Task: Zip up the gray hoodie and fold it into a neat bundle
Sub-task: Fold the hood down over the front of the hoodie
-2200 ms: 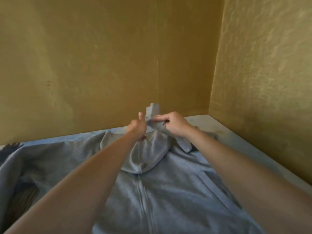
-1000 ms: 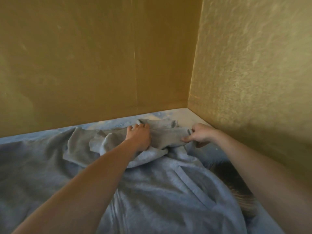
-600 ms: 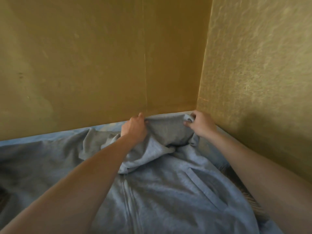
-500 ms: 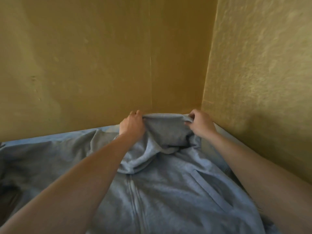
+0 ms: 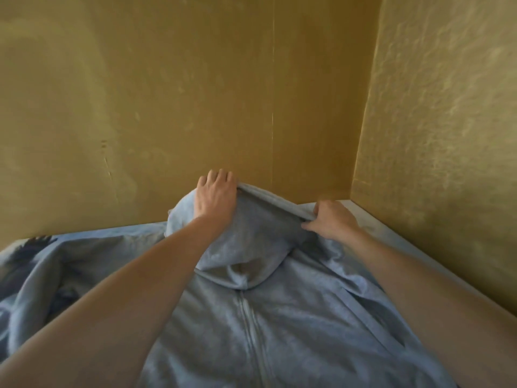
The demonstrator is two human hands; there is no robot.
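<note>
Ochre corner; hands [image 5: 331, 219] gripping hood [image 5: 251, 236]

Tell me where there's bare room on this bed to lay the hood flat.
Only a pale strip of bed lies bare, between the right hand and the wall corner. Elsewhere the gray hoodie covers it; the left hand sits near the back wall.

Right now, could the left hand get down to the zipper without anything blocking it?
Probably yes. The left hand grips the hood edge; below it the zipper lies exposed on the hoodie's front, nothing covering it. It must release the hood first.

both arms outstretched; left hand [image 5: 215, 195] and right hand [image 5: 331, 219] gripping cloth.
</note>
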